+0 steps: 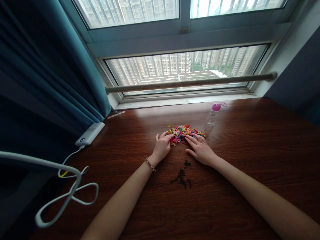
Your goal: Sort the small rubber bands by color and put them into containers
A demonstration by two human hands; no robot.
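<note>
A heap of small colourful elastic bands [180, 130] in pink, yellow, red, blue and other colours lies on the dark wooden table. My left hand [162, 145] rests at the heap's left edge, fingers apart and its thumb side touching the bands. From the right, my right hand [200, 150] reaches in with its fingers stretched and spread, the tips on the heap's front and right side. Closer to me, between my forearms, are several black bands [181, 176] in a loose cluster. A smaller black clump [187, 163] lies just beyond that cluster.
A clear bottle with a pink lid [216, 107] stands behind the heap to the right. On the left are a white power bank [90, 134] and a looped white cable [77, 176]. A blue curtain [82, 66] hangs there. The window rail [190, 84] runs beyond the table.
</note>
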